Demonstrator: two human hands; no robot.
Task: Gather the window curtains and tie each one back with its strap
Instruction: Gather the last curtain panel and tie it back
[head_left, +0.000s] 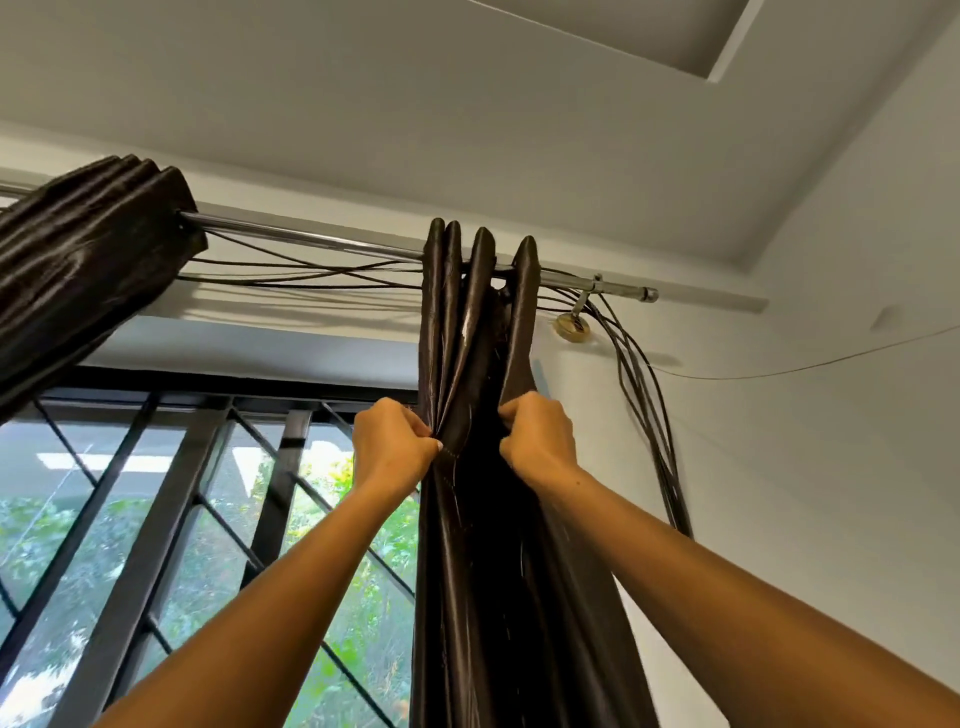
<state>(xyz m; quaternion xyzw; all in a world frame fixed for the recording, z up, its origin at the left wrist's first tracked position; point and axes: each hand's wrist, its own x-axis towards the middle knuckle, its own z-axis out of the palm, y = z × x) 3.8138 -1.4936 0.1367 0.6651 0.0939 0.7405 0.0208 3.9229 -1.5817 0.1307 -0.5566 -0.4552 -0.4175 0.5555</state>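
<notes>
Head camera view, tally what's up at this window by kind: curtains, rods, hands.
Dark brown satin curtains: 2, right one, left one
Chrome metal curtain rod: 1
Hands gripping the right curtain: 2, left hand, right hand
Total: 5

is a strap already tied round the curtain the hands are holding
No, both the left hand and the right hand grip the bare folds of the dark brown curtain, with no strap visible around it.

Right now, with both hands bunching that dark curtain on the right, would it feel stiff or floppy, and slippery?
Probably floppy: the dark curtain hangs in soft folds from the rod and creases where the left hand and right hand pinch it. Its sheen suggests a smooth, maybe slippery fabric.
</notes>
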